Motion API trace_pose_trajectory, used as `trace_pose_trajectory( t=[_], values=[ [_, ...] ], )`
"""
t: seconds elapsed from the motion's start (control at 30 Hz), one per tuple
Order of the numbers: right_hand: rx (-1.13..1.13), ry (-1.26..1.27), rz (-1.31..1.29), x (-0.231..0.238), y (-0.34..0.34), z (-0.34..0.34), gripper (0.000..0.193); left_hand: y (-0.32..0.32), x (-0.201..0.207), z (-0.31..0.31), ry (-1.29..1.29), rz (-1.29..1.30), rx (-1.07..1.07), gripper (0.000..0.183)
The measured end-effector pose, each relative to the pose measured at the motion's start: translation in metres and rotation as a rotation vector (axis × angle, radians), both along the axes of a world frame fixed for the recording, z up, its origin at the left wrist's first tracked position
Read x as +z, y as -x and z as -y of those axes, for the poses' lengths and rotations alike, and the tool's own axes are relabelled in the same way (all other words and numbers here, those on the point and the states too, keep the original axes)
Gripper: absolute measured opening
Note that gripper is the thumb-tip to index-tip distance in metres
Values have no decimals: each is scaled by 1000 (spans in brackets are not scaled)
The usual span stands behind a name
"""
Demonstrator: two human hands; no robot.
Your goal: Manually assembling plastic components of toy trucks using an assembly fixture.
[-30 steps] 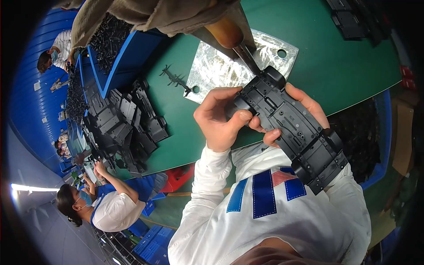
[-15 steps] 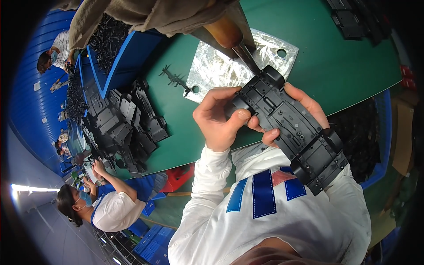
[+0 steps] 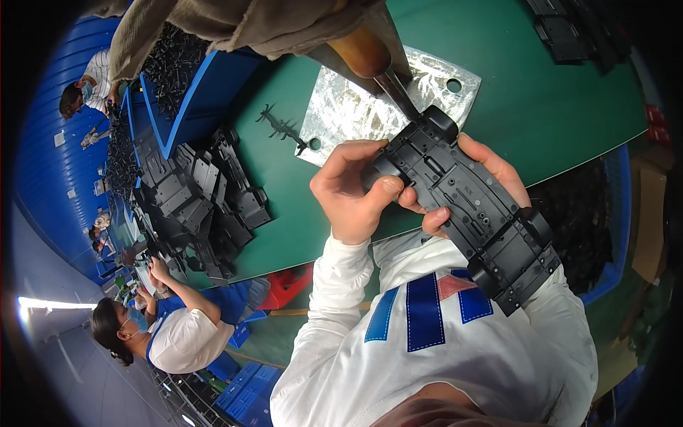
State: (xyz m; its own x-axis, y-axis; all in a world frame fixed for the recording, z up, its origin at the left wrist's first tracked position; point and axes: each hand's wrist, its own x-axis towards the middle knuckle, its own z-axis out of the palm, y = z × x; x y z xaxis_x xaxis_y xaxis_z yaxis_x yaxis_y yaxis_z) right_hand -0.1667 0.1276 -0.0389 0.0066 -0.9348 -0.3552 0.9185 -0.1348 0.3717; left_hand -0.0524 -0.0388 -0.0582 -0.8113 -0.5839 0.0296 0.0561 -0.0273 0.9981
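Here, we grip the chassis [image 3: 466, 191] between left fingers [image 3: 354, 151] and right fingers [image 3: 493, 161], the tool [image 3: 364, 53] just beyond them.

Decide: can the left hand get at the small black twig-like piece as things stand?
Probably yes, once freed: the left hand grips the black plastic base, but the twig-like piece lies uncovered nearby on the green table.
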Motion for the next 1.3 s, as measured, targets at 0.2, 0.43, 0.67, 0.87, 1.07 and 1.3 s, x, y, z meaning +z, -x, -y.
trace_pose_trajectory(
  t=[0.2, 0.43, 0.67, 0.87, 1.07, 1.3],
  values=[
    [-22, -40, 46, 4, 0, 1, 54, 0, 2, -1, -11, 6, 1, 39],
    [-14, -11, 12, 4, 0, 0, 52, 0, 0, -1, -9, -13, 1, 39],
    [-38, -3, 43, 2, 0, 1, 52, 0, 0, 0, -2, -4, -5, 40],
    [-40, -28, 45, 4, 0, 0, 53, -1, -1, 1, -27, -16, -19, 42],
    [-8, 19, -3, 0, 0, -1, 55, -1, -2, 0, -33, -30, -15, 43],
    [2, 9, -16, -2, 0, -2, 56, -1, -2, 0, -50, -31, -14, 43]
  ],
)
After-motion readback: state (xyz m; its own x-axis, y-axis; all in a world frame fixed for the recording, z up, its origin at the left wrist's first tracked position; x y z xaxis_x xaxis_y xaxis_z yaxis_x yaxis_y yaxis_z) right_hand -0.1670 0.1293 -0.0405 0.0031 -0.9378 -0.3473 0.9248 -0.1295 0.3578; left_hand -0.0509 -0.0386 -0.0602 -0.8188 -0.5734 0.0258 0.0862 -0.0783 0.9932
